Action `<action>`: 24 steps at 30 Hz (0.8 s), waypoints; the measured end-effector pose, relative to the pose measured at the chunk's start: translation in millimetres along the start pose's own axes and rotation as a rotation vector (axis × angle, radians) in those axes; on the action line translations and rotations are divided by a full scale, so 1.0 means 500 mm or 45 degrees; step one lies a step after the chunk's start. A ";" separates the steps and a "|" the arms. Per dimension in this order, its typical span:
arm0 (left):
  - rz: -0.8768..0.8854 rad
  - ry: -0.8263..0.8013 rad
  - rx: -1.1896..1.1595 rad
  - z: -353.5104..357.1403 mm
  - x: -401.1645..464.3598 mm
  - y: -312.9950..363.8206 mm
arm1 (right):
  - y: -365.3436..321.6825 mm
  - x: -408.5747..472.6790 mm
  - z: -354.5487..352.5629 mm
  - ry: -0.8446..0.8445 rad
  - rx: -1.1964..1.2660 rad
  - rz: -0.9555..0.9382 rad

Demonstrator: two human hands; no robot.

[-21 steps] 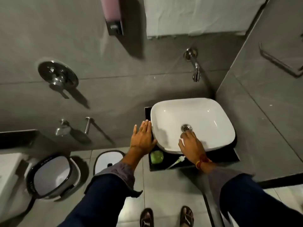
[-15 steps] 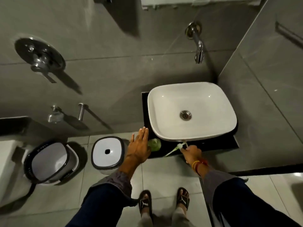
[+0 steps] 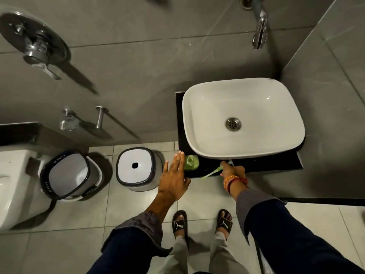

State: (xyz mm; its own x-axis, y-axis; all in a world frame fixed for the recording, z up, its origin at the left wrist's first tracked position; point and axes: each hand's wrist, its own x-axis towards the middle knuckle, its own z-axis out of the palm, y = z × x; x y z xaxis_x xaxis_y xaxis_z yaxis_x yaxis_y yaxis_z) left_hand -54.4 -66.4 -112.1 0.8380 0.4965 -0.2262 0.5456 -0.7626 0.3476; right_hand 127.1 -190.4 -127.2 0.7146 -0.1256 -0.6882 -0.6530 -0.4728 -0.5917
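Observation:
A white basin (image 3: pixel 262 107) sits on a black counter (image 3: pixel 276 165) in the corner. On the counter's front strip lie a green bottle (image 3: pixel 191 162) and a green and white toothbrush (image 3: pixel 212 173). My right hand (image 3: pixel 232 172) is over the brush's head end with its fingers curled onto it. My left hand (image 3: pixel 173 179) hovers flat with straight fingers just left of the green bottle, at the counter's left edge, holding nothing.
A wall tap (image 3: pixel 259 32) juts out above the basin. On the floor to the left stand a closed white bin (image 3: pixel 136 169) and an open bin (image 3: pixel 69 175), beside a toilet (image 3: pixel 11 186). My sandalled feet (image 3: pixel 201 222) stand on grey tiles.
My right hand left the basin's inside and came down to the toothbrush on the counter. My left hand dropped from the basin's rim to beside the bottle. The view tilted downward.

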 end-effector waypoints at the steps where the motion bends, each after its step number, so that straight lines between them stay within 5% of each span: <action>1: -0.002 -0.005 0.006 0.001 -0.001 -0.001 | 0.006 -0.003 -0.004 -0.001 0.053 0.015; 5: 0.003 0.010 0.008 -0.002 -0.001 -0.001 | 0.026 -0.045 -0.030 0.011 0.315 -0.079; 11: 0.035 0.060 0.005 0.010 -0.003 0.005 | -0.006 -0.165 -0.076 -0.174 0.477 -0.574; 16: 0.005 0.063 0.036 0.017 -0.002 0.006 | -0.059 -0.209 -0.041 -0.322 0.393 -0.889; 24: 0.002 0.040 0.018 0.013 -0.005 0.008 | -0.063 -0.219 0.013 -0.237 -0.024 -1.288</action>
State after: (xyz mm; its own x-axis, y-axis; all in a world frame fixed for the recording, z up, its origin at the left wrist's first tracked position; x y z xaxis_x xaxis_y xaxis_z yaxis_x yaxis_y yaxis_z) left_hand -54.5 -73.3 -116.0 0.8385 0.5081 -0.1967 0.5445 -0.7690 0.3348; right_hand 67.7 -156.1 -35.9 0.8767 0.4754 0.0735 0.2382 -0.2963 -0.9249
